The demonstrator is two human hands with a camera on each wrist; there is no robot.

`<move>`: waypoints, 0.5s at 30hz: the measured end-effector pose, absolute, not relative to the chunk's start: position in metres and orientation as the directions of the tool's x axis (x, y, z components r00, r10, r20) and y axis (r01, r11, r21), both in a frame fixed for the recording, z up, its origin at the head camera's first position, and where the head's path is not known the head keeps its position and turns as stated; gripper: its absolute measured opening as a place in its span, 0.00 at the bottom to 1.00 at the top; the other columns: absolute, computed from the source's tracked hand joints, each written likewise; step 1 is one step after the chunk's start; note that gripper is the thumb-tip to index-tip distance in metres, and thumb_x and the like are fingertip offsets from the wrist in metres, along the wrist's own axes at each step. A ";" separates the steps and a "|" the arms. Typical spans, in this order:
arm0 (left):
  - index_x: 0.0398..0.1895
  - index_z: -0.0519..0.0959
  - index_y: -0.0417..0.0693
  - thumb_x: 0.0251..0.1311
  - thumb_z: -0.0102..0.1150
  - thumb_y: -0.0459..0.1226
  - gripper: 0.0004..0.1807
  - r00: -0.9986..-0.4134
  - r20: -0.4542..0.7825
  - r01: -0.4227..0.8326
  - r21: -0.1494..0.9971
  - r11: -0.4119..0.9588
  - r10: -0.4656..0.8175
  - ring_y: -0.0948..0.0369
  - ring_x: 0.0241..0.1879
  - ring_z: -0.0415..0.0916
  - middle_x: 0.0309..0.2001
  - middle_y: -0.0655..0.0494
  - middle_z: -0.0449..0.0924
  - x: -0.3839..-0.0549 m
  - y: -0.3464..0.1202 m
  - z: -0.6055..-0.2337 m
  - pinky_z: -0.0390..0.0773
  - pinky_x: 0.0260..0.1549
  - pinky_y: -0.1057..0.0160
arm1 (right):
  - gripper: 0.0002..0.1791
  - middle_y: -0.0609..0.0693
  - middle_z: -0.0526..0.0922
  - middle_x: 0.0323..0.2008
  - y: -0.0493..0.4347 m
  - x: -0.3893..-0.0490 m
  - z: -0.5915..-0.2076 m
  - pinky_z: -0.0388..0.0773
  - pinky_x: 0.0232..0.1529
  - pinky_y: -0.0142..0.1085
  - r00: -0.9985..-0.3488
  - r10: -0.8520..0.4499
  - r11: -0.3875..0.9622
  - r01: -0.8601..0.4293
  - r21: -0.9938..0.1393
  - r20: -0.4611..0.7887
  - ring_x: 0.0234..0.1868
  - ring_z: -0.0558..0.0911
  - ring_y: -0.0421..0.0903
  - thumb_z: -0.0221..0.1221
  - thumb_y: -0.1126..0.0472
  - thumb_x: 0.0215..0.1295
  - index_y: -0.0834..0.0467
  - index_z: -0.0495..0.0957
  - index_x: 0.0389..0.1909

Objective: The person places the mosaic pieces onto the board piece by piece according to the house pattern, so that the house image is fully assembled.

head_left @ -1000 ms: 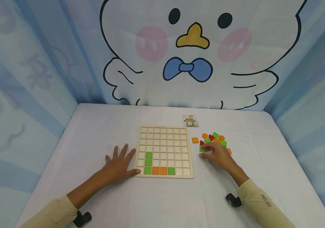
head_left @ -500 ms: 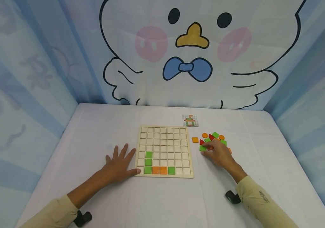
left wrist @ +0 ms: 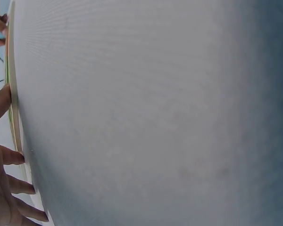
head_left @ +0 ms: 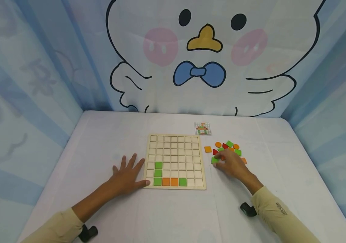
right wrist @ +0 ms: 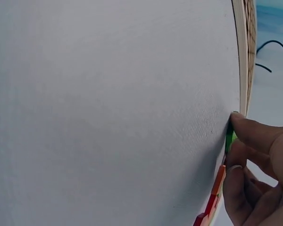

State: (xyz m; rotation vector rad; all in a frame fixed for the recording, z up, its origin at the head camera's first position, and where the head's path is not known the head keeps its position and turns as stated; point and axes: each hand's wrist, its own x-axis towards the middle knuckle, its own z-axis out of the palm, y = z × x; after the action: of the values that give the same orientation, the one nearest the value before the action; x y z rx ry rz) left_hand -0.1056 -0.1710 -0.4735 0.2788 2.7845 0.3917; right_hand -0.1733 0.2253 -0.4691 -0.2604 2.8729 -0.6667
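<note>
A pale wooden grid board point(head_left: 177, 152) lies on the white table. Along its lower left, green square tiles point(head_left: 158, 173) form a short column, and two orange squares point(head_left: 170, 182) and another green one continue the row. My left hand point(head_left: 125, 179) is spread flat at the board's left side, thumb on the lower left corner. My right hand point(head_left: 232, 164) pinches a green square tile point(head_left: 214, 160) between thumb and index finger, at the near-left side of a tile pile. In the right wrist view this green tile point(right wrist: 229, 135) stands edge-on between the fingertips.
Loose red, green and orange tiles point(head_left: 236, 146) are heaped right of the board, partly hidden by my right hand. One orange square point(head_left: 207, 149) lies apart, nearer the board. Behind the board is a small pattern card point(head_left: 202, 129). A printed curtain point(head_left: 200, 98) hangs at the back.
My right fingers have closed on the green tile and drawn it slightly toward me and left, away from the red piece beside it. The left hand stays in place.
</note>
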 end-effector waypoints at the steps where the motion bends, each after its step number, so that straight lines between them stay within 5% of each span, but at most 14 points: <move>1: 0.78 0.58 0.48 0.59 0.61 0.63 0.50 -0.931 -0.281 0.147 0.297 0.944 0.233 0.24 0.74 0.39 0.79 0.34 0.45 -0.106 -0.171 -0.474 0.51 0.57 0.16 | 0.16 0.53 0.84 0.43 0.225 -0.173 -0.469 0.78 0.50 0.50 -0.968 -0.214 0.883 -0.133 -0.451 -0.135 0.45 0.78 0.50 0.71 0.59 0.59 0.59 0.85 0.48; 15: 0.78 0.58 0.47 0.59 0.61 0.64 0.51 -0.929 -0.285 0.149 0.291 0.945 0.234 0.24 0.74 0.40 0.79 0.34 0.46 -0.105 -0.170 -0.469 0.52 0.56 0.16 | 0.17 0.52 0.84 0.43 0.225 -0.170 -0.470 0.78 0.54 0.51 -0.960 -0.245 0.865 -0.154 -0.477 -0.135 0.45 0.79 0.50 0.71 0.61 0.60 0.58 0.83 0.50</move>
State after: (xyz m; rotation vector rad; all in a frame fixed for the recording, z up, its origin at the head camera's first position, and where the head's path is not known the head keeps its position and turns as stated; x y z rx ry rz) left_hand -0.1050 -0.1702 -0.4686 0.2808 2.7802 0.3811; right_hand -0.1701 0.2248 -0.4700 -0.3079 2.8470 -0.7048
